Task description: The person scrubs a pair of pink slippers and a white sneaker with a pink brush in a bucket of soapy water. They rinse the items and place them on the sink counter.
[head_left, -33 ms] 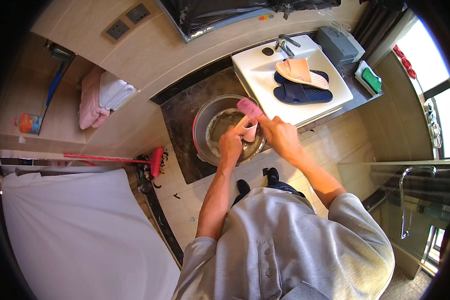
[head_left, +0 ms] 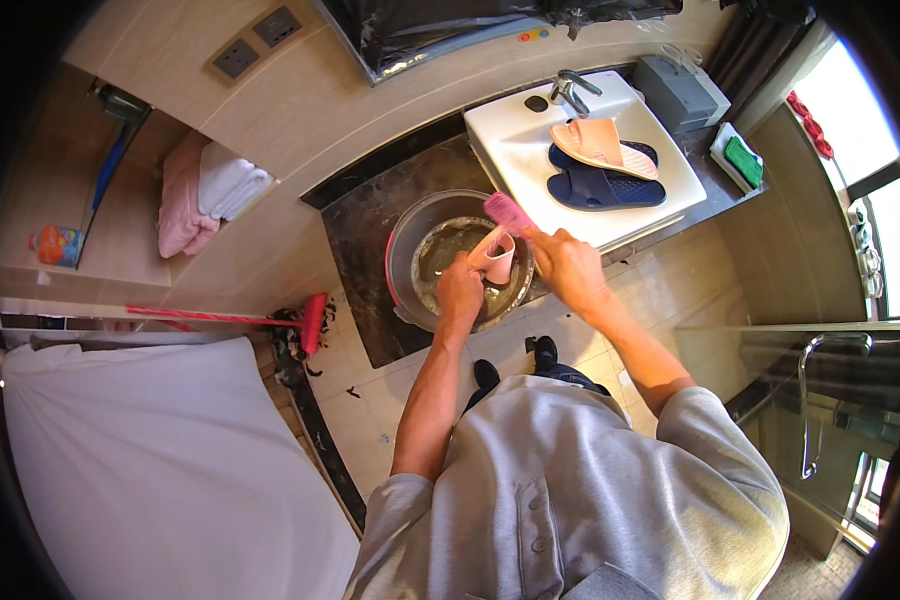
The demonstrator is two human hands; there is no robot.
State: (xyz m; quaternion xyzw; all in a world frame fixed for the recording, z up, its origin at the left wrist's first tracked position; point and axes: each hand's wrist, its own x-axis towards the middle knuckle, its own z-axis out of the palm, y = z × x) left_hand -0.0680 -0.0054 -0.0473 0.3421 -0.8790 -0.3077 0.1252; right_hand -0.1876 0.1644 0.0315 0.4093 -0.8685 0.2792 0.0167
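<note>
Over a grey bucket (head_left: 400, 235) of murky water, my left hand (head_left: 460, 292) is closed on a peach slipper (head_left: 494, 262), whose strap curls up toward the right. My right hand (head_left: 570, 268) is closed round a pink brush (head_left: 508, 212), its head against or just above the slipper's far end; I cannot tell which. Another peach slipper (head_left: 595, 146) lies on a pair of dark blue slippers (head_left: 605, 188) in the white sink (head_left: 500, 135), right of the bucket. The fingertips of my left hand are partly hidden behind the slipper.
The bucket stands on a dark stone counter (head_left: 355, 215). A metal faucet (head_left: 573, 90) rises behind the sink, with a grey box (head_left: 675, 95) and a green cloth (head_left: 742, 160) to its right. Folded towels (head_left: 205, 195) rest on a left shelf. A red broom (head_left: 313, 322) lies at the lower left.
The pink brush and my right hand have shifted slightly to the right. My left hand and the slipper it holds are nearly still.
</note>
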